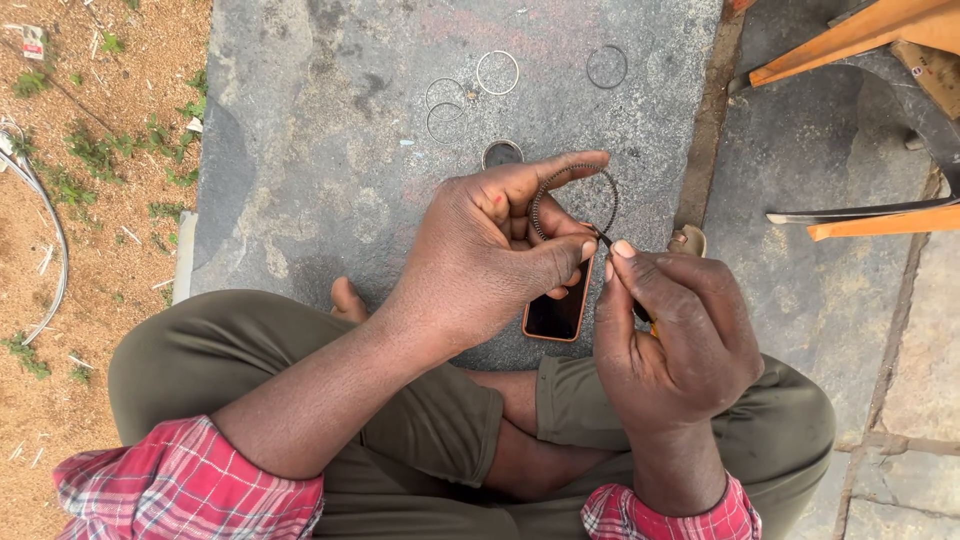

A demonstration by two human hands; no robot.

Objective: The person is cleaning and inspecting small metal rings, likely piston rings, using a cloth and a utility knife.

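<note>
**Dark ring worked between both hands above a stone slab**

At the far left, sandy ground (90,200) with sparse green weeds ran beside a grey stone slab (300,150). The person sat cross-legged at the slab's near edge, in olive trousers (200,350) and red plaid sleeves (180,490).

The left hand (490,250) was closed on a dark toothed ring (572,200), thumb and forefinger pinching its rim and holding it upright above the slab. Behind it, on the stone, lay several thin wire rings (497,72), two of them overlapping, with a small round metal piece (502,153) just nearer the hands. A darker ring (606,67) lay further right.

Below the hands, a phone in an orange case (557,315) lay on the slab, partly hidden.

The right hand (675,330) was clamped on a thin tool (640,312), mostly hidden in the fist, whose tip met the ring's lower right edge. The two hands were close together, almost touching.

At the far right, orange wooden bars (850,40) stood over paving stones (900,380).
</note>
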